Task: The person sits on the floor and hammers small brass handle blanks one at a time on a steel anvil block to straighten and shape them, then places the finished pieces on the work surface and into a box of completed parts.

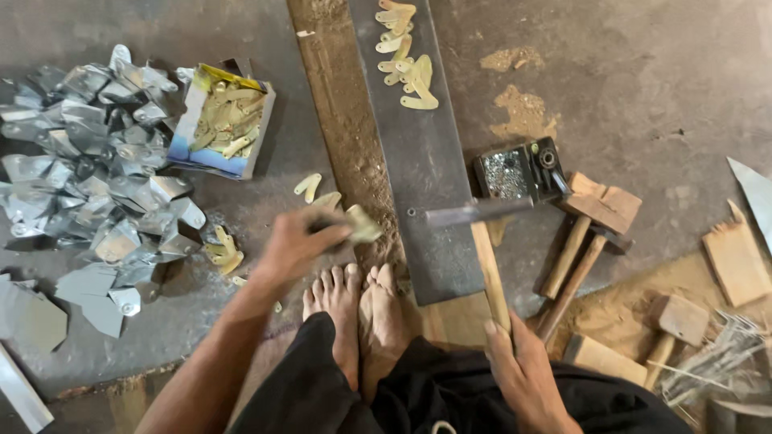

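Brass piece (pixel 363 223) pinched in left hand (pixel 293 245) | hammer (pixel 482 241) gripped by right hand (pixel 523 366)

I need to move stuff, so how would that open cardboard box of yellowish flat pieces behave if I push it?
The open cardboard box looks thin-walled, so it may flex. Heaped with yellowish flat pieces, it probably slides heavily. Being low and wide, tipping seems unlikely, though loose pieces might spill.
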Demonstrator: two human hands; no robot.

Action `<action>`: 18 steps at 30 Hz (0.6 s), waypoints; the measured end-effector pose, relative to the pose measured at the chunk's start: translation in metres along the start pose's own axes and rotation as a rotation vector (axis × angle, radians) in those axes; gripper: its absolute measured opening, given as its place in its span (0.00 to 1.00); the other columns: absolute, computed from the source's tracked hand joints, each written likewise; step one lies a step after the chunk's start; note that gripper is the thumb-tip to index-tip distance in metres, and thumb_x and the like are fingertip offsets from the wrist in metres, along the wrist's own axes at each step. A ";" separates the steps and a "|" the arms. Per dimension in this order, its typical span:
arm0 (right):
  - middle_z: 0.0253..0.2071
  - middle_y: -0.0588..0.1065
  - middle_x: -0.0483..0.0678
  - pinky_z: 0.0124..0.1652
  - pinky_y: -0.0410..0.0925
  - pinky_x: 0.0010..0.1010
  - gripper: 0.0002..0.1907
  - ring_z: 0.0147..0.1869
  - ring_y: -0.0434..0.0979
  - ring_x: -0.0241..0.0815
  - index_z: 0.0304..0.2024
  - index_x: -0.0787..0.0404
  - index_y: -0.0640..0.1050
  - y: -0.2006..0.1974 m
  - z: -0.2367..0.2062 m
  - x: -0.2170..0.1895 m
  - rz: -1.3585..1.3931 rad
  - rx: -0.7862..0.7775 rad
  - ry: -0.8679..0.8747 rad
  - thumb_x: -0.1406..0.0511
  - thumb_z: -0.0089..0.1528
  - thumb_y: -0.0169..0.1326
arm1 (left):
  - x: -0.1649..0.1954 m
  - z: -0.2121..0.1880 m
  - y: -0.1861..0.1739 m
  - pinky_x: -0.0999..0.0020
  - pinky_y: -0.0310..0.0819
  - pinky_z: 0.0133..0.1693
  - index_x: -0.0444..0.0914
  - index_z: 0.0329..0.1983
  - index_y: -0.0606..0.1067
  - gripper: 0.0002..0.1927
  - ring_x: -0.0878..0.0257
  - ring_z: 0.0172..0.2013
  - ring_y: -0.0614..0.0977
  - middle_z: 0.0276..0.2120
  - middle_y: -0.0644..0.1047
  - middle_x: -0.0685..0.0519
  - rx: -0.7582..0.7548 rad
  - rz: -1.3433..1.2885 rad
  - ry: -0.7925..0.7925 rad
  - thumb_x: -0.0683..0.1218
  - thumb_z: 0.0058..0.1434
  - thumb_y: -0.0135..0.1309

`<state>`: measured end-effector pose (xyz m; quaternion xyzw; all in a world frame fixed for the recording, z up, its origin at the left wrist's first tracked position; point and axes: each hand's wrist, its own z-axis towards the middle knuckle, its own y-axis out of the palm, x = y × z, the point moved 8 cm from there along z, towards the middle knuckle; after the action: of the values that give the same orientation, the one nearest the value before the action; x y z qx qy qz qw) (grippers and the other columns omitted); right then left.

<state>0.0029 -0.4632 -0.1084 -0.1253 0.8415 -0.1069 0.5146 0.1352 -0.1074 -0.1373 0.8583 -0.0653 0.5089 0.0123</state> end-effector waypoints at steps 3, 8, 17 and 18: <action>0.20 0.61 0.35 0.19 0.55 0.27 0.12 0.20 0.58 0.28 0.44 0.60 0.77 0.015 -0.010 0.047 0.155 -0.072 0.150 0.59 0.67 0.49 | -0.020 -0.028 -0.065 0.62 0.82 0.39 0.37 0.39 0.84 0.11 0.61 0.32 0.85 0.32 0.85 0.50 -0.037 0.557 -0.051 0.49 0.60 0.63; 0.16 0.56 0.39 0.16 0.47 0.29 0.16 0.14 0.52 0.33 0.35 0.60 0.70 0.031 -0.035 0.102 0.278 -0.117 0.516 0.55 0.68 0.49 | -0.024 -0.048 -0.120 0.51 0.78 0.42 0.42 0.48 0.83 0.15 0.46 0.37 0.84 0.38 0.82 0.44 0.250 1.040 0.021 0.48 0.59 0.60; 0.18 0.61 0.40 0.18 0.53 0.28 0.15 0.17 0.57 0.32 0.33 0.62 0.71 0.043 -0.034 0.088 0.164 -0.092 0.390 0.57 0.68 0.47 | 0.011 0.012 -0.079 0.48 0.75 0.45 0.39 0.49 0.78 0.20 0.40 0.46 0.79 0.47 0.76 0.42 0.583 0.979 0.195 0.51 0.57 0.64; 0.18 0.63 0.40 0.18 0.55 0.28 0.15 0.18 0.59 0.32 0.33 0.61 0.71 0.043 -0.034 0.087 0.108 -0.089 0.367 0.57 0.68 0.47 | 0.011 0.017 -0.076 0.48 0.75 0.46 0.39 0.48 0.78 0.18 0.41 0.48 0.79 0.47 0.77 0.43 0.586 1.002 0.183 0.51 0.57 0.65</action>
<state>-0.0701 -0.4490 -0.1792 -0.0811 0.9305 -0.0626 0.3516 0.1646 -0.0341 -0.1327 0.6429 -0.3183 0.5217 -0.4618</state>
